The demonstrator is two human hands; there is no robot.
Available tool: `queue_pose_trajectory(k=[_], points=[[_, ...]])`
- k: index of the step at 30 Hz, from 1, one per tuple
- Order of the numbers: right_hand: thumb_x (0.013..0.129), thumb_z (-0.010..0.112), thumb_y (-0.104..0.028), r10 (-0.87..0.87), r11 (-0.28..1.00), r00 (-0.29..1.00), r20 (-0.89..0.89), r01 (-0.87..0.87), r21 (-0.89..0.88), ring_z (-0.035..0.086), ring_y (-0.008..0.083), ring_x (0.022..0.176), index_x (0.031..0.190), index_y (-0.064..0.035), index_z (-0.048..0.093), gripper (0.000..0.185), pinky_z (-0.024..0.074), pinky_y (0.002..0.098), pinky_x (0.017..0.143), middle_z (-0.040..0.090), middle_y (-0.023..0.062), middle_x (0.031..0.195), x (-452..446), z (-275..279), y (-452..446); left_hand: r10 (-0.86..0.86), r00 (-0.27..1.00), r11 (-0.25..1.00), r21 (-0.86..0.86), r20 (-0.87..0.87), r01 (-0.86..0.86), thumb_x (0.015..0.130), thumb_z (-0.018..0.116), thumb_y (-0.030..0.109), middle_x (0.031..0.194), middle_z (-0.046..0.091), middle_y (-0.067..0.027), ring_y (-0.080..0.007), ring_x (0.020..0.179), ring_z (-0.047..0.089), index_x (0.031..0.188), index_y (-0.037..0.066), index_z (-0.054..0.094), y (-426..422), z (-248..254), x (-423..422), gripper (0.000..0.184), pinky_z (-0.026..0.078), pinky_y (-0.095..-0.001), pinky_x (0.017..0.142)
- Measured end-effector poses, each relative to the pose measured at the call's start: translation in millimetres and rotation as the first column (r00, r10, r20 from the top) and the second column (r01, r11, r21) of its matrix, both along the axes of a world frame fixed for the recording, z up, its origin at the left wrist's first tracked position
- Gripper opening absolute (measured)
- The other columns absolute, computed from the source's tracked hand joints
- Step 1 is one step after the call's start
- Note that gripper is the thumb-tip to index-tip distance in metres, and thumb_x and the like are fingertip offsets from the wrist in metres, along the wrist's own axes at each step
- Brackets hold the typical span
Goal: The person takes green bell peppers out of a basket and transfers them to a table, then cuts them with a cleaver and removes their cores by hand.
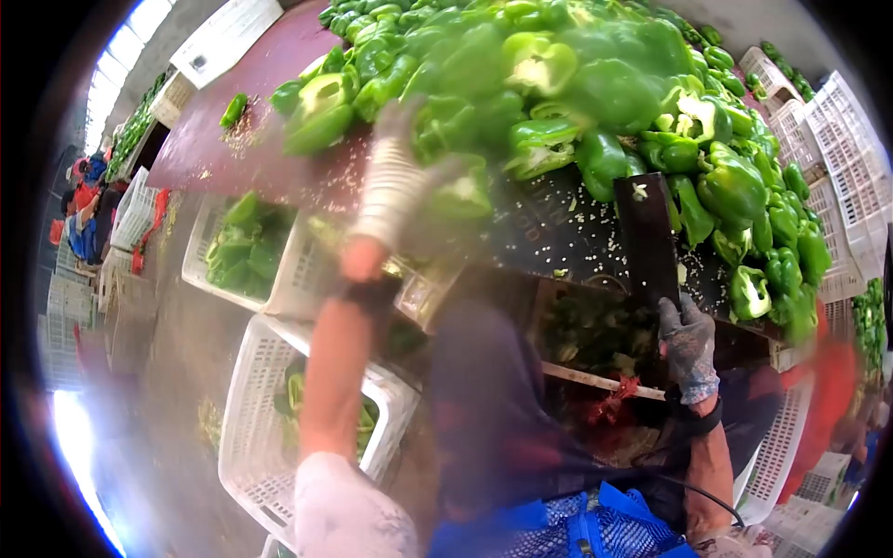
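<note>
My left hand [395, 172], in a pale glove and blurred by motion, reaches to the near edge of a pile of green bell peppers [633, 84]. Its thumb and fingers are spread beside a bell pepper [442, 128]; whether they touch it I cannot tell. My right hand [690, 346], in a grey stained glove, is wrapped round the lower end of a broad dark-bladed knife [648, 237]. The blade points up against the peppers, with a pale scrap stuck near its tip. Several peppers are cut open, showing pale insides, such as the halved pepper [751, 293].
White seeds dot the dark board [567, 228] and the reddish table [223, 74]. Below stand a white crate [246, 409] and another white crate [195, 246], both holding green pieces. White crates [846, 121] are stacked at right. People [88, 209] are at far left.
</note>
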State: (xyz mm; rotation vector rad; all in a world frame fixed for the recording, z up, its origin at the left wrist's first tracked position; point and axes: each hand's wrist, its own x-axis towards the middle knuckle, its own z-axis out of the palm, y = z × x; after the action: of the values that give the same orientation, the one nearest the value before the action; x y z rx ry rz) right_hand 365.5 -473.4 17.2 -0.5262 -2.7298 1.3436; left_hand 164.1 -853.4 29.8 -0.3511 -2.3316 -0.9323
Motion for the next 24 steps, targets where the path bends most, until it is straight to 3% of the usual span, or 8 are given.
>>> queue_pose_trajectory(k=[4,8,12,14,16,18,21,24], points=[[0.092,0.065,-0.022,0.022,0.996,1.0,-0.021,-0.02,0.084,0.055,0.0244,0.046,0.095,-0.0021,0.066,0.021,0.0405,0.039,0.046,0.058,0.0157,0.058,-2.1,2.9,1.3,0.035,0.937,0.999,-0.043,0.349,-0.021,0.052,0.092,0.016,0.14,0.042,-0.0196,-0.037,0.121,0.05,0.138,0.022,0.049,35.9,25.8,-14.9,0.096,0.044,-0.0391,0.106],[0.093,0.063,-0.025,0.023,0.995,1.0,0.008,-0.023,0.092,0.057,0.0263,0.049,0.098,-0.0004,0.065,0.025,0.0428,0.0399,0.05,0.059,0.0165,0.059,-2.9,0.1,1.2,0.049,0.949,0.927,0.339,0.31,-0.159,0.052,0.089,0.008,0.127,0.047,-0.0161,-0.0339,0.115,0.053,0.133,0.02,0.051,44.5,9.9,-7.9,0.09,0.047,-0.0388,0.102],[0.094,0.062,-0.025,0.101,0.984,0.988,-0.12,-0.082,0.159,0.058,0.0269,0.049,0.098,-0.0006,0.065,0.024,0.0428,0.0395,0.048,0.058,0.0162,0.058,-1.0,-4.3,3.1,0.19,0.982,0.981,0.039,0.003,-0.19,0.063,0.083,0.015,0.122,0.049,-0.0158,-0.0322,0.109,0.056,0.128,0.015,0.055,55.9,0.5,29.9,0.07,0.048,-0.0389,0.098],[0.093,0.062,-0.023,0.067,0.996,0.997,-0.025,-0.065,0.052,0.058,0.0277,0.049,0.096,-0.0005,0.064,0.023,0.0429,0.0398,0.048,0.058,0.0176,0.058,0.2,9.9,-4.9,0.22,0.961,0.949,0.19,0.169,-0.251,0.065,0.081,0.016,0.121,0.051,-0.0164,-0.032,0.109,0.057,0.128,0.015,0.056,58.4,9.3,33.4,0.068,0.049,-0.0395,0.097],[0.093,0.063,-0.022,0.066,0.996,0.998,0.013,-0.067,0.052,0.059,0.0284,0.049,0.095,-0.0001,0.063,0.022,0.0429,0.04,0.047,0.057,0.0186,0.058,-0.3,16.7,-5.4,0.188,0.98,0.982,0.021,0.071,-0.19,0.064,0.082,0.019,0.123,0.051,-0.0178,-0.0322,0.11,0.057,0.131,0.016,0.055,55.9,25.2,39.6,0.073,0.049,-0.0403,0.096],[0.093,0.063,-0.021,0.091,0.987,0.996,-0.011,-0.089,0.137,0.059,0.0289,0.049,0.093,0.0006,0.063,0.021,0.0428,0.04,0.047,0.057,0.0194,0.058,-1.9,8.8,-1.7,0.121,0.925,0.952,0.221,0.361,-0.211,0.063,0.082,0.027,0.127,0.05,-0.0204,-0.0349,0.11,0.059,0.137,0.018,0.052,53.7,33.3,12.3,0.081,0.051,-0.0419,0.094],[0.093,0.062,-0.021,0.249,0.951,0.949,-0.194,-0.201,0.237,0.059,0.0285,0.048,0.092,-0.0004,0.062,0.02,0.0427,0.0402,0.047,0.057,0.0193,0.058,-2.5,-9.4,10.5,0.313,0.829,0.95,-0.13,0.463,-0.286,0.062,0.082,0.032,0.125,0.052,-0.0217,-0.0395,0.106,0.06,0.137,0.02,0.051,64.9,39.1,-7.0,0.082,0.051,-0.0417,0.094],[0.094,0.061,-0.022,0.071,0.991,0.997,-0.036,-0.066,0.115,0.06,0.0286,0.049,0.091,-0.0019,0.063,0.02,0.0432,0.0404,0.048,0.058,0.0193,0.059,-0.4,3.1,-0.1,0.22,0.894,0.936,0.172,0.39,-0.306,0.061,0.082,0.027,0.122,0.053,-0.0201,-0.0355,0.101,0.062,0.132,0.018,0.054,56.5,36.3,-2.7,0.077,0.052,-0.0418,0.091]])
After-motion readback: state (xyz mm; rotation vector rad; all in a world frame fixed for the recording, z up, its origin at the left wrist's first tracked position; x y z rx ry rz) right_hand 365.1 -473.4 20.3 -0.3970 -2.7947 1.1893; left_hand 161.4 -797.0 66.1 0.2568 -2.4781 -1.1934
